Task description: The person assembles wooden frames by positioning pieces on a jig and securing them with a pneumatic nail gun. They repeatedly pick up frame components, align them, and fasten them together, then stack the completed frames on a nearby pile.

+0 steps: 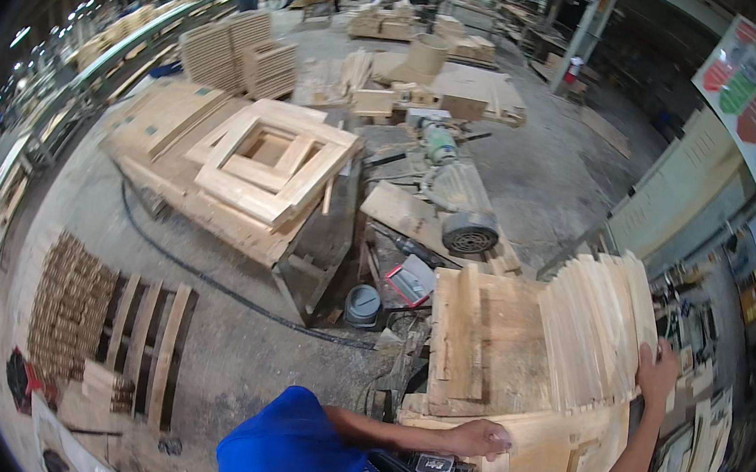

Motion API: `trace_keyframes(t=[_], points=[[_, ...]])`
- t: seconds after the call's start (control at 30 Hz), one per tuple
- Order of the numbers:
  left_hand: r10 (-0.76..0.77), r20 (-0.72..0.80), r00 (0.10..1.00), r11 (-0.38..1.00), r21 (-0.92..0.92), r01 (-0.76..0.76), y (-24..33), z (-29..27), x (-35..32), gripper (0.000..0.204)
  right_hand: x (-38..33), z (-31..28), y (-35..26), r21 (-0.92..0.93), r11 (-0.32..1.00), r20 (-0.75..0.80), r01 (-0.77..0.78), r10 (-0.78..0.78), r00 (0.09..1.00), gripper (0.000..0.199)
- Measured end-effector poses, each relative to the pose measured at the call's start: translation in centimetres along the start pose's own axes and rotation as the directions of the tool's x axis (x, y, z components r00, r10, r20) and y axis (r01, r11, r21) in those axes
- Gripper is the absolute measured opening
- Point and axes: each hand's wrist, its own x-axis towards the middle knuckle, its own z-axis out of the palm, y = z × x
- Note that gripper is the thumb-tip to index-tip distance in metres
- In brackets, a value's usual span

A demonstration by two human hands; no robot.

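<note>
We are pressing our left hand (483, 439), fingers curled, onto the near edge of a wooden panel (548, 457) lying flat at the bench's front. Our right hand (657, 374) is gripping the right end of a row of thin wooden slats (591, 328) standing on edge just behind it. Farther off, stacked square wooden frames (271, 162) are resting on a low platform.
</note>
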Motion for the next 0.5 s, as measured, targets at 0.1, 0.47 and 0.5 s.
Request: trace_keyframes(t=[0.1, 0.47, 0.5], points=[[-0.023, 0.083, 0.996, 1.0, 0.007, 0.023, 3.3, 0.7, 1.0, 0.036, -3.6, -2.8, 1.5, 0.296, 0.936, 0.08, -0.192, 0.176, 0.981, 0.044], [-0.176, 0.57, 0.803, 0.959, -0.086, 0.271, 4.5, 11.2, 5.2, 0.052, -38.9, -3.3, 6.5, 0.575, 0.766, 0.113, -0.289, 0.275, 0.955, 0.064], [-0.203, 0.529, 0.824, 0.933, -0.15, 0.326, 2.9, 10.4, 4.7, 0.052, -37.7, -0.8, 3.3, 0.726, 0.622, 0.084, -0.293, 0.344, 0.935, 0.058]])
